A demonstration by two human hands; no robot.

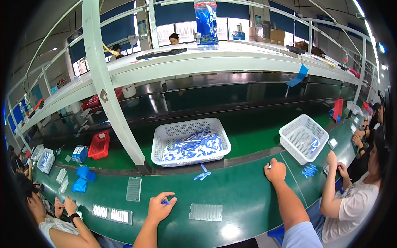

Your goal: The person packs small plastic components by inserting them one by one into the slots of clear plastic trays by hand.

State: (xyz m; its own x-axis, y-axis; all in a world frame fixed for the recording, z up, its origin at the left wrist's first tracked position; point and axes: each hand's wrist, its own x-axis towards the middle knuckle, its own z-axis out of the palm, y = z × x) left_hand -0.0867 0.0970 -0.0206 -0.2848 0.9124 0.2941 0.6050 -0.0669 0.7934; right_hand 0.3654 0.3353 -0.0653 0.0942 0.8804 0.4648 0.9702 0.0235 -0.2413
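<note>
My left hand [160, 206] is curled round a slim blue plastic piece [165, 202], above the green table. To the right, my right hand [275, 170] is closed on a small piece with a white end [270, 166]; the rest of it is hidden in my fist. Between my arms lies a clear slotted plastic tray [206, 212] with nothing visible in its slots. Several loose blue pieces [202, 175] lie below a white basket [190, 160] that holds a heap of blue and white pieces [194, 145].
Another clear tray [133, 189] and a tray with white pieces [112, 214] lie left of my left hand. A second white basket [304, 138] stands right, near loose blue pieces [309, 170]. Co-workers sit on both sides. A white shelf post [111, 91] rises behind the table.
</note>
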